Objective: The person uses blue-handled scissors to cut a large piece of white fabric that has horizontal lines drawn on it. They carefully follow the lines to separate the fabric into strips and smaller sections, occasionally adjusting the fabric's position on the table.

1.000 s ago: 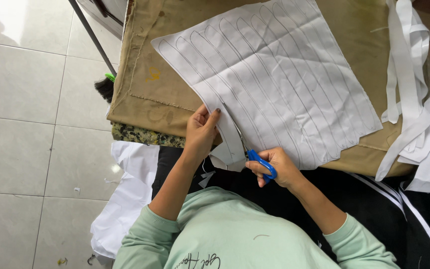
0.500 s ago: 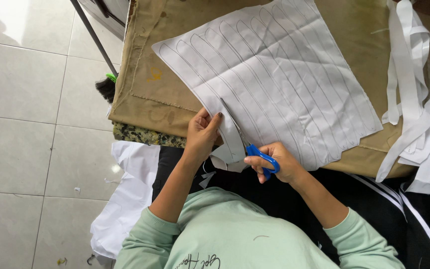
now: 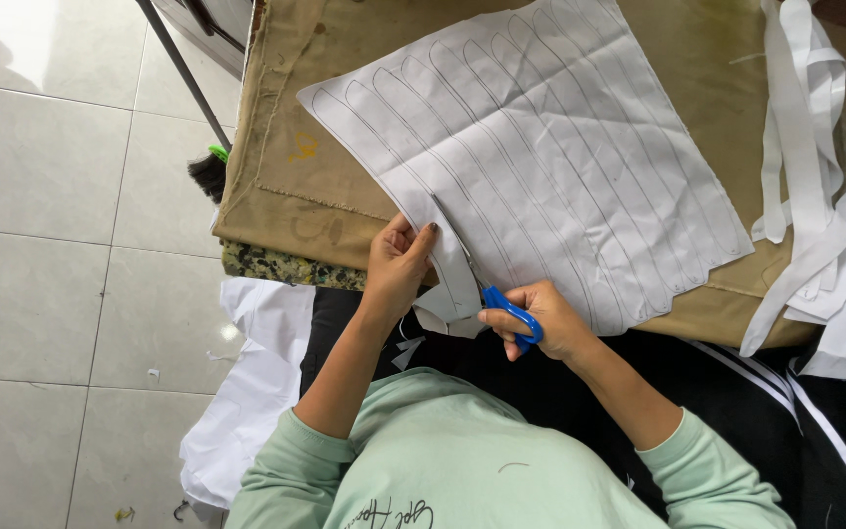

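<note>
A large white sheet of fabric (image 3: 550,157) marked with long drawn strip outlines lies on a tan cloth-covered table (image 3: 345,59). My right hand (image 3: 540,318) grips blue-handled scissors (image 3: 509,312), whose blades run up into the sheet's near left edge. My left hand (image 3: 399,264) pinches the partly cut strip (image 3: 450,279) just left of the blades, which curls down over the table's front edge.
A heap of cut white strips (image 3: 824,196) hangs over the table's right side. White cloth (image 3: 247,392) lies on the tiled floor at the left. A brush with a green handle (image 3: 210,171) and a dark metal rod (image 3: 183,69) stand beside the table's left edge.
The scissors have advanced a little further up into the sheet. My left hand has shifted slightly along the cut strip.
</note>
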